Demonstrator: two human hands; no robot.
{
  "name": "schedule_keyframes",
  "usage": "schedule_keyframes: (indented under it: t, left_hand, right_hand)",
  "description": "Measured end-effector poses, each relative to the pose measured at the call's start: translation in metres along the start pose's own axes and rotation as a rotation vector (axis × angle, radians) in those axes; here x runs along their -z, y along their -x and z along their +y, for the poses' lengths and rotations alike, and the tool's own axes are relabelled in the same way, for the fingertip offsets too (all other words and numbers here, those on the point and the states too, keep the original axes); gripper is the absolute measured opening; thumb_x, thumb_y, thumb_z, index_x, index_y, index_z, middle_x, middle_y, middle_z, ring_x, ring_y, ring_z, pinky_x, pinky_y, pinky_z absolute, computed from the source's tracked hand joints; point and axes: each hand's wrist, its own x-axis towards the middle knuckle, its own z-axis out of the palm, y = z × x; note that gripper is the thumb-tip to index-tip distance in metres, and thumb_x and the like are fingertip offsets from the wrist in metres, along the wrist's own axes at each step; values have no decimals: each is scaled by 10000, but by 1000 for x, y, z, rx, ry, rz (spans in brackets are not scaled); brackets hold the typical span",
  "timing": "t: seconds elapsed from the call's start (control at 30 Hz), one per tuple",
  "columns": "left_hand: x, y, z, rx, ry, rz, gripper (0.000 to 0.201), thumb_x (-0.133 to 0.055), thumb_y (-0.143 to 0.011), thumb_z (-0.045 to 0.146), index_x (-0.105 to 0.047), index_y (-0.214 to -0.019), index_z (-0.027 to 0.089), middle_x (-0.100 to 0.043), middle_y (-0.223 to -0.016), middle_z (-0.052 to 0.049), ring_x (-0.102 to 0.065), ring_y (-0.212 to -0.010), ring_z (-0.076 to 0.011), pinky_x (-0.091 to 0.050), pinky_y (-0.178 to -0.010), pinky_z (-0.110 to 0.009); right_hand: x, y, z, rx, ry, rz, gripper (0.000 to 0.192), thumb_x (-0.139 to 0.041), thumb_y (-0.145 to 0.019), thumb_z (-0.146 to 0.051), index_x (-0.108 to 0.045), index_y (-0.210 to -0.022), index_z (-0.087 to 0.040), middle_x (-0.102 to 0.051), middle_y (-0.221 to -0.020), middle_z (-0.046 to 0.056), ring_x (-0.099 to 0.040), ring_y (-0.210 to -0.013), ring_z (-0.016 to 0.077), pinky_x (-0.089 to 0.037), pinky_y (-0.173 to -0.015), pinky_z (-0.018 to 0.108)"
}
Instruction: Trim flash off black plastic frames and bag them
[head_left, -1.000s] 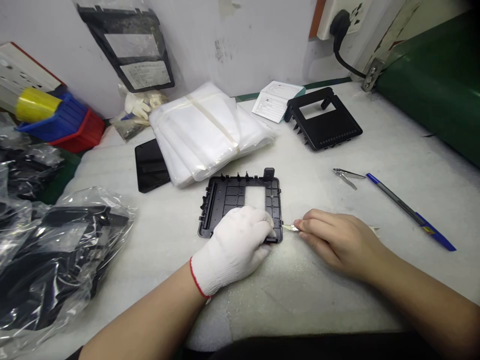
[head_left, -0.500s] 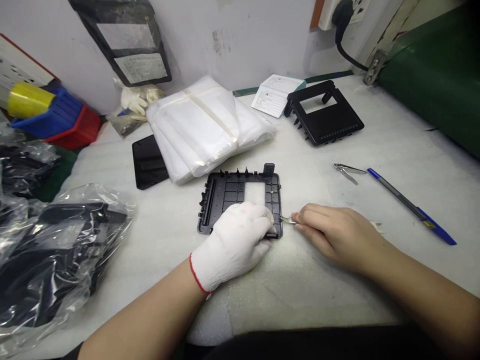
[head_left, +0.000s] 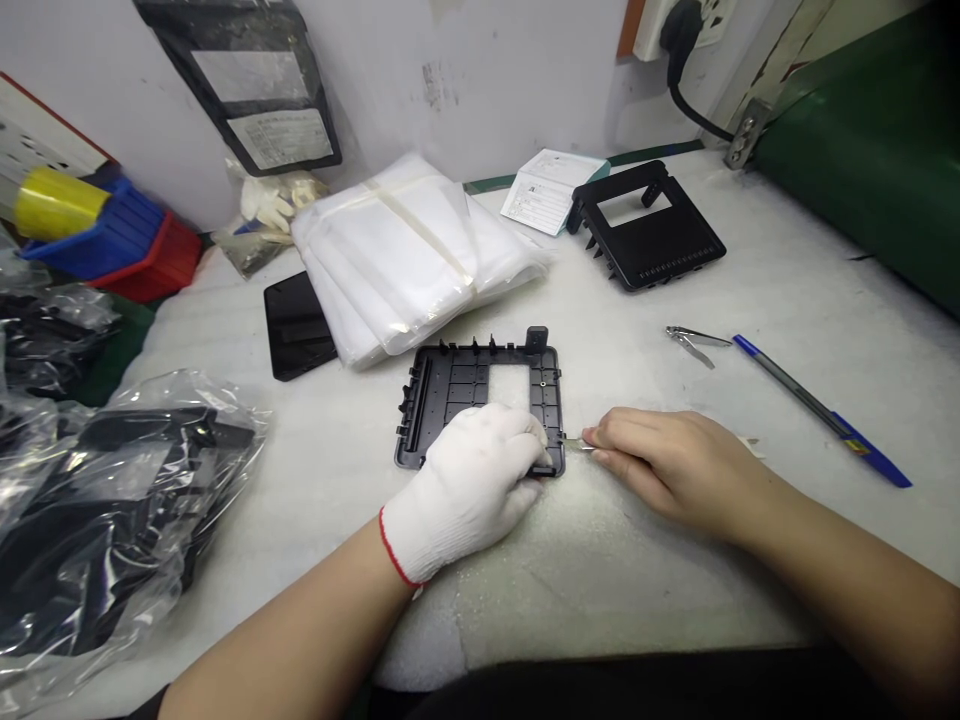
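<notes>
The gloved left hand point(head_left: 469, 490) presses flat on the black frame point(head_left: 480, 400). The bare right hand point(head_left: 667, 465) pinches a small blade point(head_left: 576, 440) at the frame's right edge.

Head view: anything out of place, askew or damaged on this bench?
Nothing stands out. The gloved left hand presses the black frame flat on the foam mat; the bare right hand holds a small blade at its edge.
</notes>
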Motion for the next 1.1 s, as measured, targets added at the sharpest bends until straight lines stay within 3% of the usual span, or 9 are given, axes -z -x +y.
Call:
schedule_keyframes:
  t: [0.6,0.83,1.0,1.1]
  left_hand:
    - [2,-1,2,10,-11,1,85,-543,-761,180,-591,-831,180,-604,-925,-25,-535,-887,-201,-435,-802,-355]
    - [2,-2,3,22,-6,17,106,-557,-727,144,-597,-818,184,-609,-901,-23,-544,-888,-190,-447,-810,-347]
    - [2,0,2,-2,8,39,119,-541,-726,120,-593,-816,180,-621,-932,-26,-553,-899,-186,-450,-821,-346]
    - [16,7,8,-33,89,89,121,-522,-746,102,-577,-825,176,-627,-933,-32,-570,-881,-171,-459,-812,-338]
  right_hand:
    - [-7,0,-5,-7,125,100,232,-398,-890,-247,-525,-704,-192,-597,-715,1,-539,-581,114,-300,-460,221]
    - [-14,-1,-7,-52,224,127,194,-403,-886,-235,-571,-800,-187,-616,-750,2,-557,-589,127,-270,-446,231]
    - [-19,0,-7,-103,289,283,220,-379,-905,-237,-578,-833,-174,-622,-751,7,-563,-578,126,-276,-431,234]
    - [-14,2,-2,-177,401,402,181,-399,-897,-233,-570,-894,-175,-627,-766,12,-574,-582,144,-298,-431,245]
